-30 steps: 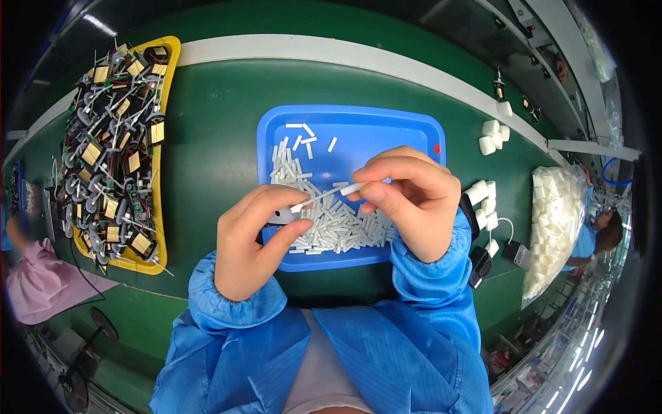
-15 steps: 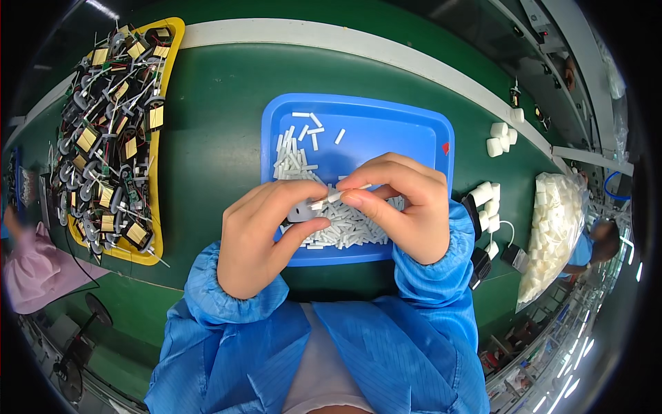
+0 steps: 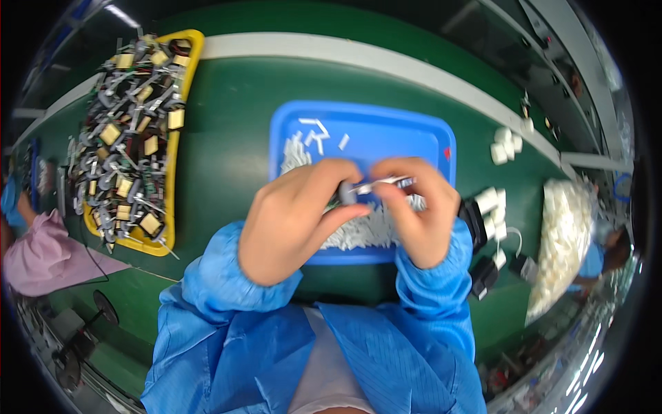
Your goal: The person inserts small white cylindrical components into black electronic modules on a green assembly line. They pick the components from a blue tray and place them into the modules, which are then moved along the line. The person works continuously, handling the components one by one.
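Note:
Over the blue tray (image 3: 452, 138), my left hand (image 3: 293, 221) pinches a small grey rounded part (image 3: 347, 194) between thumb and fingers. A thin pale lead (image 3: 369, 186) runs from this part across to my right hand (image 3: 422, 210), whose thumb and fingers close on it. Blur and my fingers hide the lead's far end, where something white shows. Many short white tubes (image 3: 358, 234) lie heaped in the tray below both hands, with several loose ones near its far left corner.
At the left, a yellow tray (image 3: 172, 200) is piled with grey and black wired parts (image 3: 117, 159). On the right are white cylindrical pieces (image 3: 507, 145), black blocks (image 3: 486, 276) and a clear bag (image 3: 558, 241) of white pieces. A person's pink sleeve (image 3: 45, 248) shows far left.
Both hands have shifted slightly right and come closer together, and the grey part has turned. The whole view has also moved a little, with trays appearing farther right.

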The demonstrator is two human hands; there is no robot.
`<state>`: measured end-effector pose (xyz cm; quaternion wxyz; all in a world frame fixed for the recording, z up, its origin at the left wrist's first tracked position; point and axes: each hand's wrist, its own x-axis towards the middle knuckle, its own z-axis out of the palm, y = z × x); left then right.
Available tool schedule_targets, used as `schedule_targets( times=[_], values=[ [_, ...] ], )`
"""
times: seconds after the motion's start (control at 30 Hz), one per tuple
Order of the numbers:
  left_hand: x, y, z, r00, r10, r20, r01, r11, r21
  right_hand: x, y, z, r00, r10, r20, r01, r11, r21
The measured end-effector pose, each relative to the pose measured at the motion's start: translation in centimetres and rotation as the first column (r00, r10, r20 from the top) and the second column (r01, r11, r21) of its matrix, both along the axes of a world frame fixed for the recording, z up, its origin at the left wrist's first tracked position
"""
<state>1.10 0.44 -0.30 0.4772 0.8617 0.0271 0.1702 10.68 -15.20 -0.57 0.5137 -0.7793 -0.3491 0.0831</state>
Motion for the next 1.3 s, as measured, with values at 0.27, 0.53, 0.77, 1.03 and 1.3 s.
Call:
schedule_targets(
  times=[0.27, 0.53, 0.77, 1.03, 1.3],
  values=[
    [21.3, 9.1, -7.6, 0.949, 0.309, 0.066, -0.315, 0.94, 0.131, 1.0, -3.1, -2.0, 0.944, -0.323, -0.068, 0.321, 0.947, -0.03],
    [23.7, 12.7, -10.5, 0.834, 0.551, 0.021, -0.41, 0.595, 0.691, 0.9, -3.1, -2.9, 0.946, -0.278, -0.167, 0.258, 0.957, -0.13],
    [6.1, 12.2, -2.6, 0.836, 0.544, -0.072, -0.302, 0.565, 0.768, 0.3, -3.7, -2.6, 0.97, -0.227, -0.082, 0.217, 0.969, -0.115],
    [-0.9, 14.7, -3.9, 0.668, 0.738, -0.098, -0.334, 0.414, 0.847, -0.9, -2.6, -1.8, 0.998, -0.036, 0.054, 0.038, 0.999, -0.037],
    [-2.4, 12.3, -3.4, 0.816, 0.567, 0.116, -0.539, 0.673, 0.507, 0.1, -0.2, -6.0, 0.903, 0.168, 0.395, -0.023, 0.938, -0.345]
  ],
)
